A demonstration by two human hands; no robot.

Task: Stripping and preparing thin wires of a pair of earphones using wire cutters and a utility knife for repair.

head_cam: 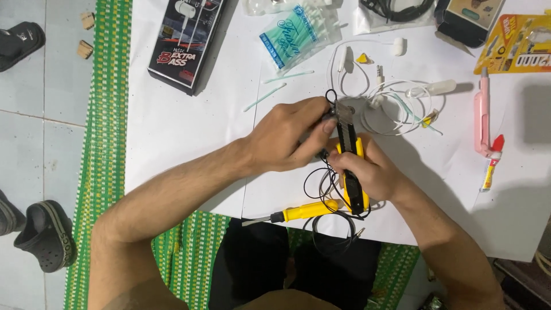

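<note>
Fingertips of the left hand [290,138] pinch a thin black cable [328,183] at the tip of yellow-handled snips [351,166], which the right hand [370,172] grips with fingers curled tight. At six o'clock lies a yellow screwdriver [301,212]; at one o'clock, coiled white earphones [396,106]. All rests on white paper [178,126] over a green woven mat [106,115], with grey floor tiles [40,115] and dark sandals [49,235] at nine o'clock.

A pale tiled floor [34,143] carries a green-and-white woven mat [106,115] with white paper sheets [172,132] spread on it, dark sandals [46,235] resting at the left, under even light with soft shadows.
</note>
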